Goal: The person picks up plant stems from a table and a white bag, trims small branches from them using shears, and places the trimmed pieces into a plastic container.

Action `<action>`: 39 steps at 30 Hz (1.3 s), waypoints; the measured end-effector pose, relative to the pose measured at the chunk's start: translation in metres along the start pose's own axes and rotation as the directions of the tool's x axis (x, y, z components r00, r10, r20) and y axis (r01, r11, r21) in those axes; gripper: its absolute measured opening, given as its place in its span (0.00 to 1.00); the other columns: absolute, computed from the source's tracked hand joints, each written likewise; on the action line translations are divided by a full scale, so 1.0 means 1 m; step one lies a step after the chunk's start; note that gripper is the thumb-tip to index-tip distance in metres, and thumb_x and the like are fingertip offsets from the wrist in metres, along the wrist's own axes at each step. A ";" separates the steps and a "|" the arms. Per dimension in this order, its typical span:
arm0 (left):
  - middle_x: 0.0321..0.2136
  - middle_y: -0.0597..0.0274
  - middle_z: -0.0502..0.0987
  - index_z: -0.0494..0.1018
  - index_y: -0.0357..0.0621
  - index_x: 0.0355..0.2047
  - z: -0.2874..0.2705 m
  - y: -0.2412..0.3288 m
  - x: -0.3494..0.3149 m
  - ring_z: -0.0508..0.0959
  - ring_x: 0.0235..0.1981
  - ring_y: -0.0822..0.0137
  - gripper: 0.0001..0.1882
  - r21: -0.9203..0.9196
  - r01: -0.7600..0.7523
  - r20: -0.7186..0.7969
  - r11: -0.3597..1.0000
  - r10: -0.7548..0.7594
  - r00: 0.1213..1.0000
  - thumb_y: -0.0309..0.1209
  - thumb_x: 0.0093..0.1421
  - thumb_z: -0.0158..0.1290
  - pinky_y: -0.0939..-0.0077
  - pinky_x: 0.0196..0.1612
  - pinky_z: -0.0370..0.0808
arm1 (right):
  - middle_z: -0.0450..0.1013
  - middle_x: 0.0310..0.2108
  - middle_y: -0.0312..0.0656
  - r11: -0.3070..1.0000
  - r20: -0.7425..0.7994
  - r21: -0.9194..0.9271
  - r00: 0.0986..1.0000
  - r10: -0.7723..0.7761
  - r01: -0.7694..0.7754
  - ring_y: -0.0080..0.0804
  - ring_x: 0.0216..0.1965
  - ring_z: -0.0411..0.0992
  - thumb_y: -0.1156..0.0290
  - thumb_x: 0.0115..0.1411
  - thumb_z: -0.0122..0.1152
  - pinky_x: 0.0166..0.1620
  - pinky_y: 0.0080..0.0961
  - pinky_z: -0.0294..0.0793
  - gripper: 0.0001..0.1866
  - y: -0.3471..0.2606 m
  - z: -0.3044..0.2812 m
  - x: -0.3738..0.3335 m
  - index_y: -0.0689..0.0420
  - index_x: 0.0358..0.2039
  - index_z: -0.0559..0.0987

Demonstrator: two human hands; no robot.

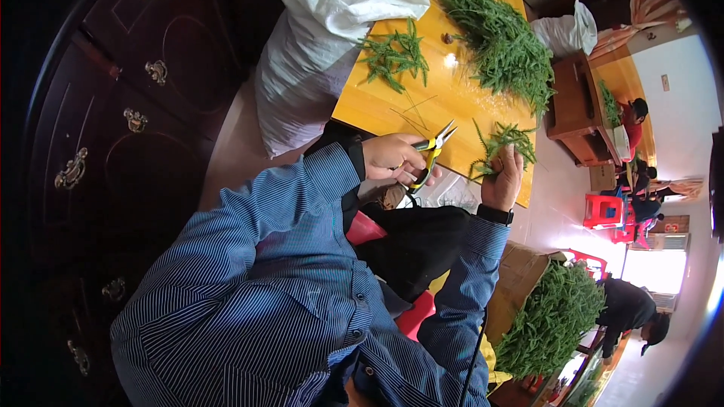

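My left hand point(388, 157) grips pliers point(434, 148) with yellow and black handles. Their metal jaws stand slightly apart and point toward the table. In my right hand point(504, 182) is a small green feathery sprig point(513, 136), pinched between thumb and fingers over the near right corner of the yellow wooden table point(445, 102). The pliers' jaws and the sprig are apart. A few thin wires or bare stems point(413, 111) lie near the table's front edge. Beyond them are a small bunch of green sprigs point(396, 56) and a large green pile point(498, 41).
A white woven sack point(298, 90) full of greenery leans at the table's left. At lower right stands a cardboard box point(520, 271) heaped with more. Dark drawers point(162, 64) line the left. Red stools point(602, 211) and co-workers point(637, 305) are at the right.
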State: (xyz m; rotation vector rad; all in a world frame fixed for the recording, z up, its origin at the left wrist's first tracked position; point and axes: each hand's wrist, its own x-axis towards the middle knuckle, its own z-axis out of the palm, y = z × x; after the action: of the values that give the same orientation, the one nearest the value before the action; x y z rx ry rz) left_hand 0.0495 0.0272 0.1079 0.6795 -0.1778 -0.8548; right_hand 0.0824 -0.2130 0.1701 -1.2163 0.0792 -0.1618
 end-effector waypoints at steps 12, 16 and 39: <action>0.46 0.52 0.74 0.59 0.41 0.57 -0.007 -0.008 -0.037 0.77 0.46 0.62 0.24 -0.022 -0.005 -0.094 1.000 0.003 0.996 0.18 0.60 0.42 0.69 0.49 0.74 | 0.64 0.26 0.27 0.992 0.205 -0.117 0.977 0.060 -0.036 0.17 0.23 0.58 0.67 0.64 0.57 0.26 0.16 0.60 0.07 0.012 0.079 0.078 0.52 0.29 0.73; 0.45 0.51 0.75 0.59 0.38 0.57 -0.005 -0.005 -0.042 0.78 0.45 0.61 0.23 -0.054 -0.040 -0.136 0.998 0.033 0.990 0.18 0.60 0.43 0.69 0.46 0.75 | 0.70 0.31 0.32 0.975 0.282 -0.045 0.934 0.220 -0.217 0.22 0.28 0.67 0.66 0.64 0.57 0.31 0.20 0.68 0.06 0.030 0.128 0.108 0.54 0.37 0.74; 0.43 0.53 0.75 0.63 0.39 0.56 0.003 0.001 -0.041 0.77 0.39 0.63 0.20 -0.018 0.007 -0.141 1.000 -0.010 0.990 0.23 0.63 0.46 0.67 0.42 0.75 | 0.80 0.36 0.44 0.109 0.185 -0.957 0.854 -0.487 0.269 0.34 0.40 0.78 0.63 0.53 0.66 0.46 0.27 0.76 0.17 -0.034 -0.057 0.124 0.54 0.43 0.82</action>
State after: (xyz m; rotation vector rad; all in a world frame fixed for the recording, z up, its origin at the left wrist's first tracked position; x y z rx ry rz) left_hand 0.0220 0.0563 0.1159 0.7220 -0.0400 -0.8123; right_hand 0.1937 -0.2976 0.1856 -2.5543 0.0013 -0.8046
